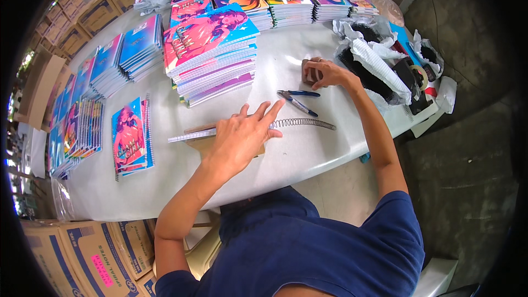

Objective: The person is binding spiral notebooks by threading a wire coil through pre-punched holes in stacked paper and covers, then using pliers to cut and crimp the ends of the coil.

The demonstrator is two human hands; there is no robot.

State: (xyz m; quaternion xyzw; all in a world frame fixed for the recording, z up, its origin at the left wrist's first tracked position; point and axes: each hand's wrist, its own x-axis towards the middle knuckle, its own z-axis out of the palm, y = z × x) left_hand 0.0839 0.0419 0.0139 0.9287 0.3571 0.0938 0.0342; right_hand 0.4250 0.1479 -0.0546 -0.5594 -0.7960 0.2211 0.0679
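While left fingers (271, 113) spread over gridded pages (192, 135), right fingers (319, 66) grasp a brown block (306, 75).
Wire coil (302, 122) at the pages' three o'clock.

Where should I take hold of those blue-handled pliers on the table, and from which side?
I'd grip the blue-handled pliers by both handles, coming from the right with the right hand. They seem to lie flat, head toward the left, handles spread rightward, so that end looks easiest to close around. Mind the wire coil beside the nearer handle.
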